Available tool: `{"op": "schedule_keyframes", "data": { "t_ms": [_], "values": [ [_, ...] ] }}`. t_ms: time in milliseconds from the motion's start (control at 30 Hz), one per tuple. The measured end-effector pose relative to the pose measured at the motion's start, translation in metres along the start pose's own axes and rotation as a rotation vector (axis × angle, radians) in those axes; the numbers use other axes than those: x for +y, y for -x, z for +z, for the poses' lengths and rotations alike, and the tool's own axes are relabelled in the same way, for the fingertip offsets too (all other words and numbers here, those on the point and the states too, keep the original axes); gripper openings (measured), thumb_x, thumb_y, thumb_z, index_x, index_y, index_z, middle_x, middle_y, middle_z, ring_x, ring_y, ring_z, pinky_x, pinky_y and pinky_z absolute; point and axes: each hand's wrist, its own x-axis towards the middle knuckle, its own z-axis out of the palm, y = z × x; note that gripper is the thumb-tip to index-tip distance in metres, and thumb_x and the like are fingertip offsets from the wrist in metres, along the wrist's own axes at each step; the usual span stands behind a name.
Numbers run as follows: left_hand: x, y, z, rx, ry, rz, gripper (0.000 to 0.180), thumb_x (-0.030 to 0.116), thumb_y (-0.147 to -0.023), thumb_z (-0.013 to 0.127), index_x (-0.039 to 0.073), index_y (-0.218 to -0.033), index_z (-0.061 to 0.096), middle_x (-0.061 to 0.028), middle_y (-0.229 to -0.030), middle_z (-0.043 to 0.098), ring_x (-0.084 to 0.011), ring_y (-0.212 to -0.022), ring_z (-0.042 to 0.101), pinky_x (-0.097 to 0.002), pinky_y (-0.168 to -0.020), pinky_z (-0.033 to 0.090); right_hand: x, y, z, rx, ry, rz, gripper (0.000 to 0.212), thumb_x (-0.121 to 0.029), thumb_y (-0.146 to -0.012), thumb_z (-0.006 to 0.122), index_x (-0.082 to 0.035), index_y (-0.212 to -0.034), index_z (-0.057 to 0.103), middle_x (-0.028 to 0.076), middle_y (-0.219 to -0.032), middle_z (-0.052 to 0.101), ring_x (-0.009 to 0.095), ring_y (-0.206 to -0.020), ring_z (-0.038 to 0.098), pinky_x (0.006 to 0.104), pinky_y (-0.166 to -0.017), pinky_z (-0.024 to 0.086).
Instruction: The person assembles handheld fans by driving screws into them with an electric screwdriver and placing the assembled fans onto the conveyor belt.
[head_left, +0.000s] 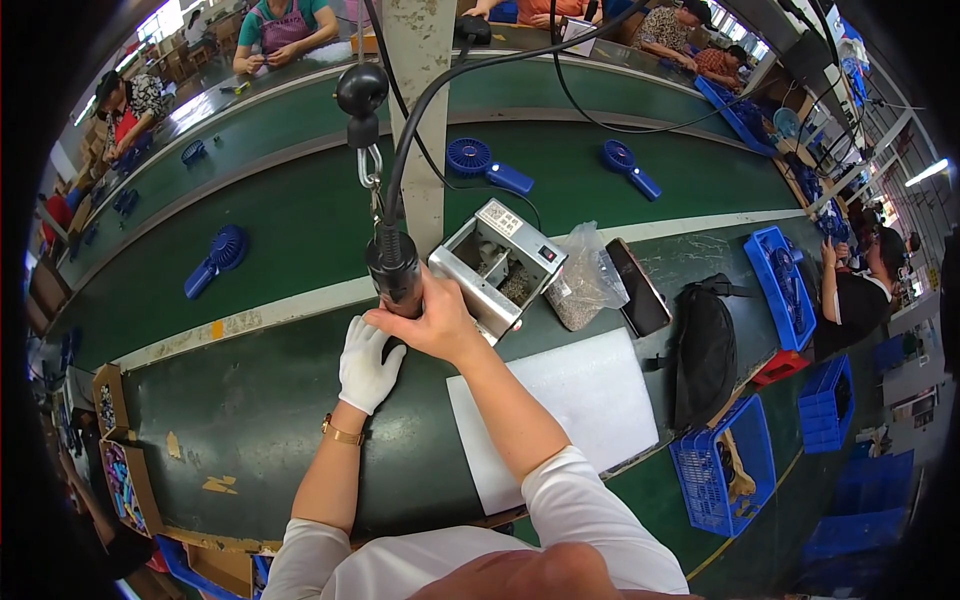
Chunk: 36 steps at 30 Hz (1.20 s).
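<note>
My bare right hand (pixel 440 318) is wrapped round the black body of an electric screwdriver (pixel 393 262), which hangs upright from a hook and cord. Just below and to the left, my left hand (pixel 368 368) wears a white glove. Its fingers reach in under the tool and look bent, with the thumb toward my right hand. Whatever lies between those fingertips is hidden, as is the screwdriver's tip. Close beyond my right hand stands a metal screw feeder (pixel 497 268) with small screws inside.
Right of the feeder lie a clear bag of screws (pixel 588 280), a phone (pixel 638 288) and a black pouch (pixel 704 350). White foam sheet (pixel 570 400) covers part of the bench. Blue handheld fans (pixel 216 260) rest on the green conveyor (pixel 300 225). A post (pixel 416 100) rises ahead; co-workers sit beyond.
</note>
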Motion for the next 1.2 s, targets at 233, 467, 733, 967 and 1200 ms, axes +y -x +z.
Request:
{"op": "schedule_keyframes", "data": {
  "t_ms": [233, 467, 733, 967, 1200],
  "values": [
    [-0.0009, 0.0006, 0.0006, -0.005, -0.013, 0.002, 0.036, 0.011, -0.07, 0.067, 0.005, -0.105, 0.06, -0.0132, -0.107, 0.059, -0.0352, -0.1, 0.05, -0.0409, -0.088, 0.043, -0.0017, 0.0, -0.0009, 0.006, -0.016, -0.012, 0.061, -0.032, -0.066, 0.081, 0.008, -0.103, 0.052, 0.011, -0.06, 0.061, 0.023, -0.05, 0.06, 0.0298, -0.052, 0.048],
    [0.0001, 0.0013, 0.0005, -0.009, 0.002, -0.008, 0.036, 0.011, -0.07, 0.067, 0.005, -0.105, 0.06, -0.0132, -0.107, 0.059, -0.0349, -0.1, 0.05, -0.041, -0.088, 0.043, -0.002, 0.0003, -0.001, 0.005, -0.018, -0.009, 0.061, -0.032, -0.067, 0.081, 0.008, -0.103, 0.052, 0.011, -0.061, 0.062, 0.024, -0.051, 0.061, 0.0305, -0.053, 0.048],
    [0.0, 0.0019, 0.0009, -0.006, -0.002, 0.003, 0.036, 0.01, -0.069, 0.066, 0.004, -0.104, 0.06, -0.0133, -0.107, 0.058, -0.035, -0.1, 0.05, -0.0413, -0.088, 0.043, -0.0024, 0.0001, -0.0005, 0.0, -0.018, -0.001, 0.056, -0.032, -0.067, 0.081, 0.005, -0.098, 0.053, 0.011, -0.061, 0.062, 0.024, -0.053, 0.062, 0.0312, -0.053, 0.048],
    [-0.0011, 0.0018, 0.0008, -0.015, 0.013, -0.014, 0.035, 0.01, -0.069, 0.067, 0.004, -0.102, 0.059, -0.0134, -0.107, 0.058, -0.0355, -0.101, 0.05, -0.0411, -0.089, 0.043, -0.0043, -0.0001, -0.0019, -0.027, -0.002, 0.052, 0.039, -0.02, -0.068, 0.08, -0.003, -0.092, 0.055, 0.004, -0.069, 0.065, 0.015, -0.059, 0.061, 0.0285, -0.06, 0.051],
    [-0.0037, 0.0024, 0.0036, -0.009, 0.002, -0.005, 0.035, 0.011, -0.069, 0.067, 0.004, -0.103, 0.059, -0.014, -0.109, 0.057, -0.0361, -0.102, 0.049, -0.041, -0.09, 0.042, -0.0006, -0.001, -0.0011, 0.012, -0.018, -0.022, 0.051, -0.031, -0.067, 0.081, 0.001, -0.096, 0.054, 0.008, -0.063, 0.063, 0.02, -0.052, 0.06, 0.0302, -0.054, 0.048]
  ]
}}
